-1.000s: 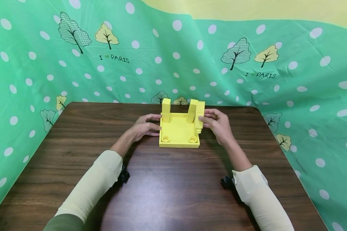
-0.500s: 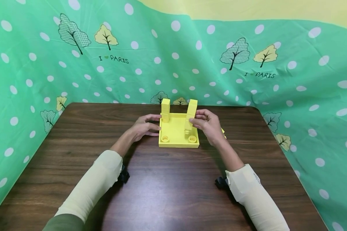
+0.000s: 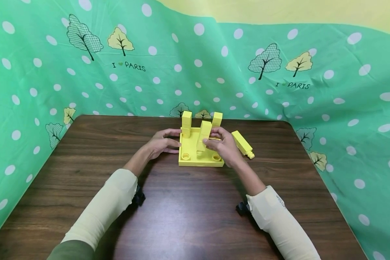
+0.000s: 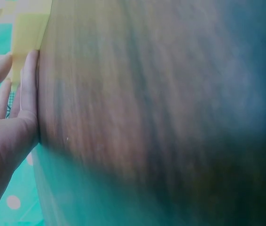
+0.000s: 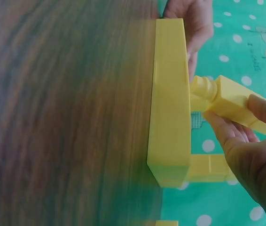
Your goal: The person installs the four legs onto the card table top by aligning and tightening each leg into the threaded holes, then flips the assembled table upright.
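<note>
A square yellow tray-like base (image 3: 198,164) sits on the table, with a leg (image 3: 186,124) upright in its back left corner and another leg (image 3: 217,119) at the back right. Round sockets show at the front left corner (image 3: 186,156) and front right corner (image 3: 216,158). My left hand (image 3: 160,143) rests its extended fingers against the base's left side. With thumb and fingers my right hand (image 3: 226,147) pinches a yellow table leg (image 3: 203,136) over the base. Its threaded end (image 5: 203,87) points down toward the base, the leg tilted.
A loose yellow leg (image 3: 242,143) lies on the dark wooden table (image 3: 188,209) right of the base, behind the right hand. A green dotted cloth (image 3: 162,79) hangs at the table's far edge and sides.
My right hand has carried the leg leftward from the base's right side to over its middle, uncovering the loose leg on the table. The left hand has stayed in place.
</note>
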The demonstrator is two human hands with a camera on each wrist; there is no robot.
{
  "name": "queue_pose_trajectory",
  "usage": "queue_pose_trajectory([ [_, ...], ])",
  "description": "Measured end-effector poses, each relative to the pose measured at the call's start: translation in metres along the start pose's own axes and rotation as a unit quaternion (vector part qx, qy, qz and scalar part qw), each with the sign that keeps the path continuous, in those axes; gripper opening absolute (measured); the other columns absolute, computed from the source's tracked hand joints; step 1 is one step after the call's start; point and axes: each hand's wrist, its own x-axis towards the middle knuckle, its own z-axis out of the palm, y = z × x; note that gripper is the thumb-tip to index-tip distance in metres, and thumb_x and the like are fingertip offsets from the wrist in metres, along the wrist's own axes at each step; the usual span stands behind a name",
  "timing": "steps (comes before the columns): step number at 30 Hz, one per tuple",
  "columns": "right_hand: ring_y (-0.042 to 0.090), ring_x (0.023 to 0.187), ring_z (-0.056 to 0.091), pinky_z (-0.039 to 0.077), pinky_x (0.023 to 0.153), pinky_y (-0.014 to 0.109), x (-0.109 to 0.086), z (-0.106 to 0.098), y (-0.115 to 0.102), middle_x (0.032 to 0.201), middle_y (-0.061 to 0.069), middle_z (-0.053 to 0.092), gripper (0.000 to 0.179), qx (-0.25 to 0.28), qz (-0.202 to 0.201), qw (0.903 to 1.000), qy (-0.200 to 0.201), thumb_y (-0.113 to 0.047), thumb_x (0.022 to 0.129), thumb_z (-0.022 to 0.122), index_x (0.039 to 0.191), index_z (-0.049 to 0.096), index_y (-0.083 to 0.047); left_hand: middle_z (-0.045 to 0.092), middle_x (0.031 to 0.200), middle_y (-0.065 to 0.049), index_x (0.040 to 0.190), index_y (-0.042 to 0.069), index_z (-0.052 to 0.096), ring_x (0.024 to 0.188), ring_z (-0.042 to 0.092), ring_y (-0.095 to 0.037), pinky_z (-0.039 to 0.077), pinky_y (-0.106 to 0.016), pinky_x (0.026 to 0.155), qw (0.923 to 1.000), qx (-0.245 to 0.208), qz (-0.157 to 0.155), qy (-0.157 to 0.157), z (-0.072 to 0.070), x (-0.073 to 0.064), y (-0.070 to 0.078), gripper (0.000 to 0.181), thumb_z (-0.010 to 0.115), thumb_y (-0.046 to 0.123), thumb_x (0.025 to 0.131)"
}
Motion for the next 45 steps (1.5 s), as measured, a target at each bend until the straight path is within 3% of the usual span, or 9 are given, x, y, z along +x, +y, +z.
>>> queue_pose_trajectory([
  [7, 0.016, 0.105, 0.078, 0.071, 0.090, 0.025, -0.001, 0.013, 0.002, 0.132, 0.017, 0.064, 0.047, -0.020, 0.008, 0.9997, -0.010, -0.002, 0.102, 0.078, 0.143, 0.056, 0.005, 0.048, 0.169, -0.020, 0.168, 0.008, 0.051, 0.111, 0.076, -0.023, 0.072, -0.045, 0.101, 0.9999, 0.001, -0.002, -0.014, -0.002, -0.001, 0.001, 0.075, 0.074, -0.011, 0.099],
  [16, 0.033, 0.118, 0.078, 0.071, 0.091, 0.027, 0.001, 0.029, 0.005, 0.132, 0.021, 0.066, 0.045, -0.027, -0.011, 0.9993, -0.025, 0.001, 0.100, 0.077, 0.140, 0.058, 0.006, 0.049, 0.171, -0.019, 0.168, 0.007, 0.050, 0.114, 0.075, -0.022, 0.072, -0.045, 0.101, 0.9997, 0.000, 0.000, -0.024, -0.003, -0.001, 0.000, 0.074, 0.073, -0.011, 0.100],
  [24, 0.050, 0.139, 0.069, 0.069, 0.104, 0.033, 0.000, 0.042, 0.008, 0.140, 0.025, 0.067, 0.043, -0.037, -0.014, 0.9980, -0.049, 0.002, 0.102, 0.076, 0.141, 0.059, 0.005, 0.049, 0.173, -0.018, 0.169, 0.008, 0.049, 0.114, 0.076, -0.021, 0.072, -0.045, 0.102, 0.9995, -0.004, -0.003, -0.031, -0.004, -0.003, 0.002, 0.074, 0.072, -0.010, 0.101],
  [34, 0.049, 0.134, 0.072, 0.071, 0.098, 0.030, -0.001, 0.046, 0.009, 0.138, 0.027, 0.067, 0.046, -0.035, -0.028, 0.9953, -0.086, 0.010, 0.098, 0.075, 0.141, 0.059, 0.008, 0.048, 0.174, -0.018, 0.169, 0.007, 0.048, 0.113, 0.076, -0.020, 0.072, -0.044, 0.101, 0.9994, -0.010, -0.004, -0.033, -0.005, -0.003, 0.003, 0.074, 0.072, -0.011, 0.102],
  [41, 0.039, 0.127, 0.075, 0.069, 0.100, 0.027, 0.001, 0.043, 0.006, 0.136, 0.023, 0.070, 0.047, -0.083, -0.039, 0.9925, -0.080, 0.003, 0.094, 0.084, 0.136, 0.062, 0.003, 0.049, 0.173, -0.018, 0.169, 0.008, 0.049, 0.115, 0.075, -0.021, 0.072, -0.044, 0.101, 0.9994, -0.011, -0.007, -0.033, -0.005, -0.003, 0.002, 0.074, 0.073, -0.010, 0.101],
  [45, 0.041, 0.129, 0.076, 0.069, 0.101, 0.031, 0.002, 0.041, 0.005, 0.137, 0.025, 0.073, 0.047, -0.106, -0.051, 0.9881, -0.099, 0.001, 0.096, 0.084, 0.138, 0.063, 0.002, 0.049, 0.172, -0.018, 0.169, 0.009, 0.050, 0.114, 0.076, -0.021, 0.072, -0.044, 0.101, 0.9994, -0.009, -0.006, -0.033, -0.005, -0.002, 0.002, 0.073, 0.073, -0.010, 0.102],
])
